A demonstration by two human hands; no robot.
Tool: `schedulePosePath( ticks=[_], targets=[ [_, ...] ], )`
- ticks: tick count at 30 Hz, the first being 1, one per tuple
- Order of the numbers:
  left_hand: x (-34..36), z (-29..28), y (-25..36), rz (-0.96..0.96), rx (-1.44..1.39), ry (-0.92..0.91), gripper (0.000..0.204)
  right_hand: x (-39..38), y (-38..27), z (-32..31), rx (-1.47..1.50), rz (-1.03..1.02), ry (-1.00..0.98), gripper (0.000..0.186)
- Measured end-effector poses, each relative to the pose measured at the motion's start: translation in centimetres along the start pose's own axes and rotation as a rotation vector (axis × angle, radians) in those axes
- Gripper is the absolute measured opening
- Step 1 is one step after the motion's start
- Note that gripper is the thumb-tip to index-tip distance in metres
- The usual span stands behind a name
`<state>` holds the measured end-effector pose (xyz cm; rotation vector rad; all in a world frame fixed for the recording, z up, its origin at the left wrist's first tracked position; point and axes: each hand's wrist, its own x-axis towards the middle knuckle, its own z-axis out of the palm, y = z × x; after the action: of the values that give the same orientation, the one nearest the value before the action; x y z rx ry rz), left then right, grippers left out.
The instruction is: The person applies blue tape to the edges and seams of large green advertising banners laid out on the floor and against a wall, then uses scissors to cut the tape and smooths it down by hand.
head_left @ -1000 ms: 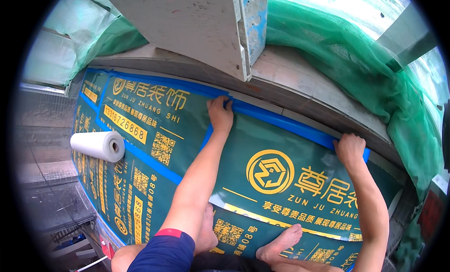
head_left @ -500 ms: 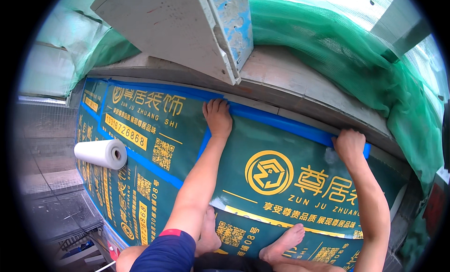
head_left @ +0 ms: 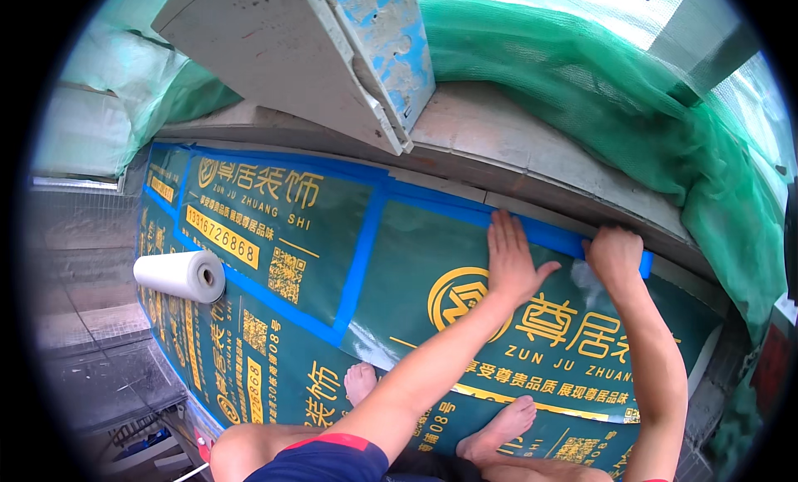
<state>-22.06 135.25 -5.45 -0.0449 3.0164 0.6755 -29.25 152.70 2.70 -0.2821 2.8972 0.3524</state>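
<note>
Along the far edge of the green printed protective sheet (head_left: 416, 258) runs a strip of blue tape (head_left: 440, 205). My left hand (head_left: 511, 262) lies flat on this strip and the sheet below it, fingers stretched out and thumb apart. To its right, my right hand (head_left: 615, 253) is curled closed around the tape's right end, with a bit of blue showing just past the knuckles. Whether a tape roll sits inside that fist is hidden. More blue tape (head_left: 353, 274) covers the seams to the left. My bare feet (head_left: 511, 420) rest on the sheet.
A white roll of plastic film (head_left: 179, 274) lies on the sheet at left. A grey board with a chipped blue-and-white edge (head_left: 391, 41) juts in overhead from the far side. Beyond the concrete ledge (head_left: 490, 133) hangs green netting (head_left: 573, 91).
My left hand has slid right along the tape, from the seam toward my right hand, and its fingers have flattened out. My right hand stays near the same spot, still closed.
</note>
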Motion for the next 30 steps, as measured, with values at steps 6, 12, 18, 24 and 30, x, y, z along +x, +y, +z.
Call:
schedulePosePath(
  ticks=[6, 12, 18, 24, 30],
  targets=[
    [0.1, 1.8, 5.0, 0.116, -0.012, -0.137, 0.123, 0.3, -0.4, -0.5, 0.018, -0.008, -0.031, 0.030],
    [0.2, 2.3, 6.1, 0.094, -0.017, -0.092, 0.121, -0.4, 1.8, -1.6, 0.114, -0.056, -0.049, 0.039],
    [0.3, 2.3, 6.0, 0.058, 0.062, -0.082, 0.121, -1.6, 9.5, -4.1, 0.613, -0.247, -0.508, 0.071],
    [0.0, 2.9, 6.1, 0.078, 0.093, -0.119, 0.121, -5.7, 22.3, -0.2, 0.359, 0.000, -0.470, 0.089],
    [0.3, 2.4, 6.0, 0.076, 0.106, -0.140, 0.119, -11.1, 33.2, 3.3, 0.318, 0.148, 0.038, 0.088]
  ],
)
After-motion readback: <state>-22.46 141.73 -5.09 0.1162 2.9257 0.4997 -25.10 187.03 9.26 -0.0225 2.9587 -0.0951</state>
